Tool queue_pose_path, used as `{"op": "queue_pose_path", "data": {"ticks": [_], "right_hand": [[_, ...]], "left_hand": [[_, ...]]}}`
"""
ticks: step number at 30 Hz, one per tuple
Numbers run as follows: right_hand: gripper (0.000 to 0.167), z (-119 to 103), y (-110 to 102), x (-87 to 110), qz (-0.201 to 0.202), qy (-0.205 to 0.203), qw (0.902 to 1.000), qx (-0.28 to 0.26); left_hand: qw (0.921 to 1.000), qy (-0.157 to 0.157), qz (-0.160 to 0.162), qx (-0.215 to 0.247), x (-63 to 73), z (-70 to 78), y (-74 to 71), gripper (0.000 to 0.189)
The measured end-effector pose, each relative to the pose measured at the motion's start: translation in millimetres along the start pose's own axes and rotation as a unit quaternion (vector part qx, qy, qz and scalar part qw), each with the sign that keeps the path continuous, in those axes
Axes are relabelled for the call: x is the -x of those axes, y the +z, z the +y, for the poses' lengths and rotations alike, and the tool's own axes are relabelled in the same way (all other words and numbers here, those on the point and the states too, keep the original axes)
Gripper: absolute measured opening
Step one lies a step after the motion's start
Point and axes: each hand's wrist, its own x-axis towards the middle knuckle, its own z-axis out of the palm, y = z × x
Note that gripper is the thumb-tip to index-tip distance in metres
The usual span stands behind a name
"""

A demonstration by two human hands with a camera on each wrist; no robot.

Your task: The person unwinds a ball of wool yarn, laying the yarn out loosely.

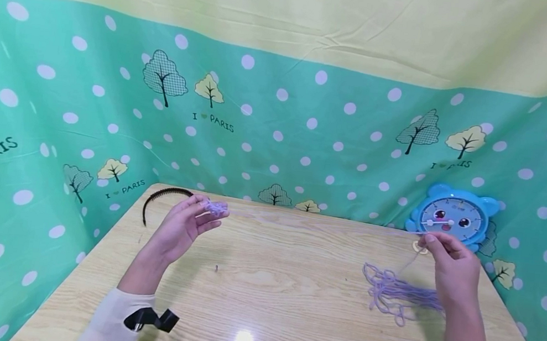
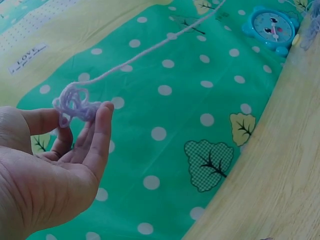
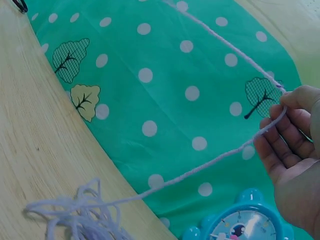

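Observation:
My left hand [image 1: 186, 227] is raised over the left of the table and pinches a small looped bundle of lilac yarn [image 2: 76, 106] between thumb and fingertips. From that bundle a single taut strand [image 2: 150, 50] runs across to my right hand [image 1: 454, 267]. The right thumb and index finger pinch this strand in the right wrist view, and beyond the pinch it slants down over the other fingers [image 3: 274, 127]. It ends in a loose pile of the same yarn [image 1: 398, 292] lying on the table, partly hidden behind the right hand and wrist in the head view.
A blue animal-faced clock [image 1: 454, 214] stands at the back right, with a small round pale item [image 1: 419, 247] before it. A dark toothed headband [image 1: 152, 198] lies at the back left. The wooden table [image 1: 279, 304] meets a green dotted cloth [image 1: 255, 152] hanging behind.

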Motion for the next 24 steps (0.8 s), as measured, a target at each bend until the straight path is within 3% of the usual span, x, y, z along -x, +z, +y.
{"op": "queue_pose_path", "data": {"ticks": [17, 24], "right_hand": [[0.033, 8, -37, -2.6, 0.048, 0.018, 0.9968, -0.062], [0.024, 15, -53, -5.3, 0.07, -0.003, 0.9905, -0.118]], "left_hand": [[0.9992, 0.027, 0.008, 0.027, 0.4, 0.9, -3.9, 0.011], [0.999, 0.029, 0.012, 0.033, 0.5, 2.8, -4.2, 0.011]]}}
